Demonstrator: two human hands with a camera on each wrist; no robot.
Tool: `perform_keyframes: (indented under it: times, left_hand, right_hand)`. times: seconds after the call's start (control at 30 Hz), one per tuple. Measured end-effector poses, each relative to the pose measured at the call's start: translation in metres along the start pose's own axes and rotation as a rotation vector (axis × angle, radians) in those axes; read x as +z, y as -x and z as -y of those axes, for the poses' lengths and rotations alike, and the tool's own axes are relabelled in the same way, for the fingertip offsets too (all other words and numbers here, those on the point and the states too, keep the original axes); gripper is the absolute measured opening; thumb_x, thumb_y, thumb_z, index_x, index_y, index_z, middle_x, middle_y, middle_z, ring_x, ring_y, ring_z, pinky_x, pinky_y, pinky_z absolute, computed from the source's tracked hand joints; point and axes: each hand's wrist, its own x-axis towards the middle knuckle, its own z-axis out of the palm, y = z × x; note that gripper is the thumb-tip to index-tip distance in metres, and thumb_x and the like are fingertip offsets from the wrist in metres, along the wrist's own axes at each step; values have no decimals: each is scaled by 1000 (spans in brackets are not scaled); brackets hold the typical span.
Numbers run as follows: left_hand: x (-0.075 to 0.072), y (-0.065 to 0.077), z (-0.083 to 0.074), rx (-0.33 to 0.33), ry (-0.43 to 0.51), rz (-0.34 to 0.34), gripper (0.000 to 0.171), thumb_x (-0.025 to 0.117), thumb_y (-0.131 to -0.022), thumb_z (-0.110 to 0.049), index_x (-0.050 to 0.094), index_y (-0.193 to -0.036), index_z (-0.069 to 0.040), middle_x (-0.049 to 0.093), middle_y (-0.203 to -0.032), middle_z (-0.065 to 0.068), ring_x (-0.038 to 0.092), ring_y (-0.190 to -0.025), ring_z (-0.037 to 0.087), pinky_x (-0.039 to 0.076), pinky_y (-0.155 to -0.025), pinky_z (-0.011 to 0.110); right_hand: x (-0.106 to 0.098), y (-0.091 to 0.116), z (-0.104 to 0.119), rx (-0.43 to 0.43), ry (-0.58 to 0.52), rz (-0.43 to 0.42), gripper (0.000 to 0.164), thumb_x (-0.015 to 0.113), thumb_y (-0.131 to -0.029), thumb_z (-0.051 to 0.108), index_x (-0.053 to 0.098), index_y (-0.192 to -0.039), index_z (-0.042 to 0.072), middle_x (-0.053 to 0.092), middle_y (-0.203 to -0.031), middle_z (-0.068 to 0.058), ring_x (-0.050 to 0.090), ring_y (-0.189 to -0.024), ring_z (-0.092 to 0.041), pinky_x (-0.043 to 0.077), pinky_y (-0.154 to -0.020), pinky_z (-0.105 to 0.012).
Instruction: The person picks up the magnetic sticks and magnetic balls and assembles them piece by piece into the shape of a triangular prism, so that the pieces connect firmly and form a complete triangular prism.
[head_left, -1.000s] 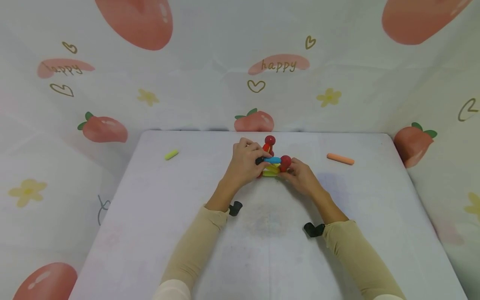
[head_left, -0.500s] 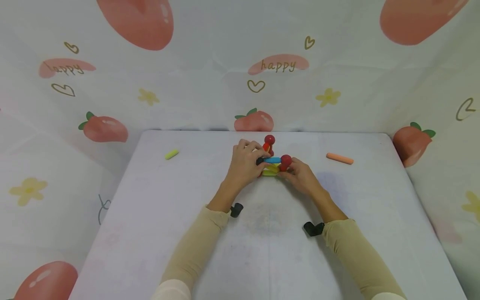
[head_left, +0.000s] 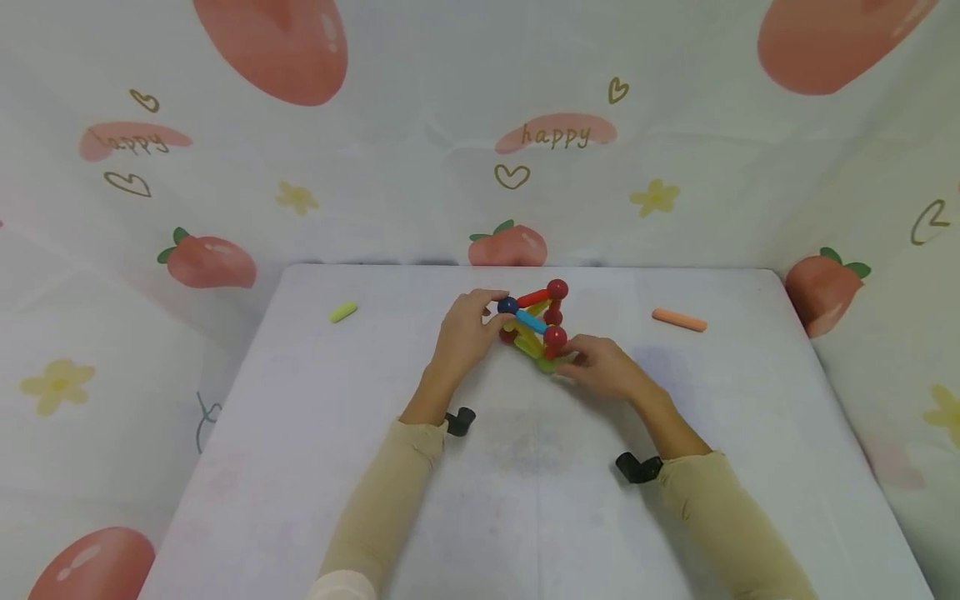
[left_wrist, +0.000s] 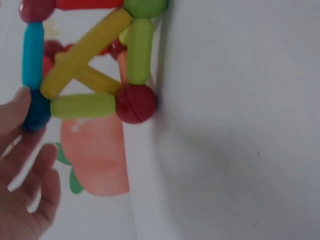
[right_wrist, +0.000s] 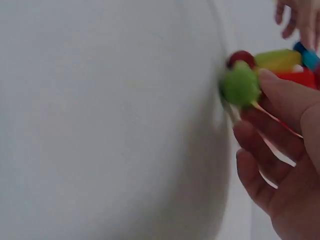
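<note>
A frame of magnetic balls and sticks stands near the back of the table, its blue stick (head_left: 532, 322) and yellow stick (left_wrist: 86, 54) showing. My left hand (head_left: 465, 333) pinches the dark blue ball (left_wrist: 37, 111) at a top corner between thumb and fingers. Low at the front, the thumb and fingers of my right hand (head_left: 606, 367) grip the frame by the green ball (right_wrist: 241, 86); the exact contact is partly hidden. Red balls, such as the near top one (head_left: 555, 337) and a lower one (left_wrist: 136, 104), form other corners.
A loose yellow-green stick (head_left: 343, 312) lies at the back left of the white table (head_left: 525, 500). An orange stick (head_left: 679, 320) lies at the back right. Behind the table hangs a patterned cloth (head_left: 420, 183).
The frame has turned, bringing its front red ball nearer and its blue ball into view. My left hand has shifted slightly left, and my right hand has come a little nearer.
</note>
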Motion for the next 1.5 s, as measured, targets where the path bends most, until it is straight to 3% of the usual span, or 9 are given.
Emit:
perform_keyframes:
  times: [0.3, 0.4, 0.5, 0.67, 0.77, 0.97, 1.1, 1.3, 1.5]
  left_hand:
    - [11, -8, 3, -23, 51, 75, 54, 66, -100, -29, 51, -151, -27, 64, -134, 3, 61, -110, 24, 55, -99, 37]
    - [15, 0, -1, -117, 15, 117, 62, 70, -98, -28, 45, -153, -19, 58, -142, 6, 61, -117, 23, 51, -108, 38]
    - [21, 11, -4, -206, -16, 237, 65, 74, -94, -31, 48, -151, -12, 60, -138, 8, 60, -125, 25, 50, -110, 41]
    - [34, 25, -4, -212, -20, 384, 72, 77, -90, -39, 50, -150, -11, 60, -147, 7, 54, -139, 27, 46, -114, 45]
    - [38, 27, -3, -200, -30, 320, 71, 80, -87, -40, 54, -147, -11, 63, -143, 7, 58, -134, 27, 50, -109, 46]
    - [39, 21, 0, -183, -62, 145, 47, 84, -84, -35, 71, -121, -11, 75, -106, 2, 69, -97, 20, 58, -83, 39]
    - [39, 17, 5, -173, -55, 120, 37, 83, -86, -33, 74, -116, -13, 78, -102, 0, 70, -94, 17, 58, -81, 37]
    - [39, 14, 8, -199, -20, 119, 38, 82, -86, -33, 74, -118, -14, 79, -105, 0, 72, -97, 17, 58, -82, 39]
    - [44, 14, 6, -216, -32, 119, 37, 82, -86, -33, 74, -118, -15, 79, -104, 0, 73, -96, 17, 58, -79, 39]
  right_hand:
    - [-11, -26, -11, 116, 14, -78, 48, 61, -102, 17, 49, -147, 6, 55, -147, -19, 60, -117, -36, 52, -104, -54]
    - [-8, -32, -12, 131, 21, -65, 39, 63, -101, 17, 57, -139, 6, 57, -142, -20, 56, -124, -38, 48, -108, -57]
    - [-8, -30, -10, 142, 43, -93, 32, 65, -100, 16, 63, -130, 7, 61, -133, -20, 56, -123, -38, 49, -107, -57]
    - [-7, -24, -8, 151, 51, -148, 32, 68, -98, 18, 66, -127, 5, 64, -126, -20, 59, -115, -36, 52, -102, -55]
    - [-2, -21, -5, 165, 36, -159, 36, 71, -96, 25, 66, -126, 5, 66, -125, -18, 61, -112, -35, 53, -99, -53]
    - [2, -13, 0, 168, 86, -143, 41, 78, -89, 36, 68, -116, 7, 70, -113, -14, 65, -100, -30, 56, -87, -46]
    - [-11, -5, -5, 142, 192, -141, 52, 72, -94, 39, 60, -132, 6, 64, -126, -17, 59, -114, -34, 54, -97, -52]
    - [-46, 6, -29, 173, 424, -176, 80, 62, -98, 48, 31, -156, 2, 35, -154, -30, 31, -140, -54, 28, -112, -72]
    - [-77, 15, -68, 305, 458, -93, 96, 54, -98, 59, 7, -163, 4, 2, -167, -32, 0, -151, -59, 3, -115, -79]
